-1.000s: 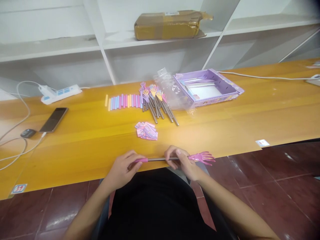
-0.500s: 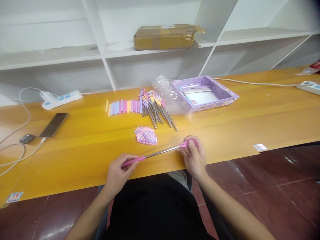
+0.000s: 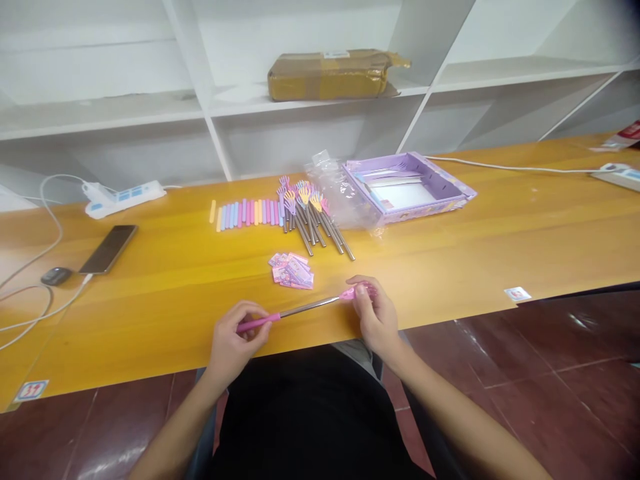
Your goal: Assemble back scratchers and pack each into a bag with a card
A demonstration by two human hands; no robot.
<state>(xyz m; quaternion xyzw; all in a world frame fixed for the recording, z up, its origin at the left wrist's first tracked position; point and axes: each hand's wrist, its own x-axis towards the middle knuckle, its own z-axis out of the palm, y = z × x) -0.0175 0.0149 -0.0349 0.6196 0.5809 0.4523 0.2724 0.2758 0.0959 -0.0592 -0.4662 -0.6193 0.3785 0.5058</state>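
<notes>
Smartphone: lies on the table [image 3: 450, 267] at far left, a cable plugged into it [image 3: 109, 249].
Left hand: thumb and fingers pinch the pink grip [image 3: 260, 323] of the back scratcher near the table's front edge [image 3: 231, 341]. A light pinch close to where the rod enters should give the best control.
Loose grips: a row of pastel tubes beyond the left hand [image 3: 250, 213].
Printed cards: a small overlapping pile beyond the scratcher [image 3: 293, 272]; best to keep the rod off them.
Back scratcher: held between both hands, its metal rod [image 3: 310, 306] slanting up to the right. Whether the grip is fully seated cannot be told; any push should run straight along the rod, which would avoid bending or skewing it.
Heap of scratchers: rods with claw heads, beside the row [image 3: 315, 220].
Right hand: fingers curled round the pink claw head [image 3: 377, 320]. Bearing on its base would likely spare the thin tines.
Purple box: open, at right behind the plastic bag [image 3: 345, 203], its front wall showing [image 3: 430, 206].
</notes>
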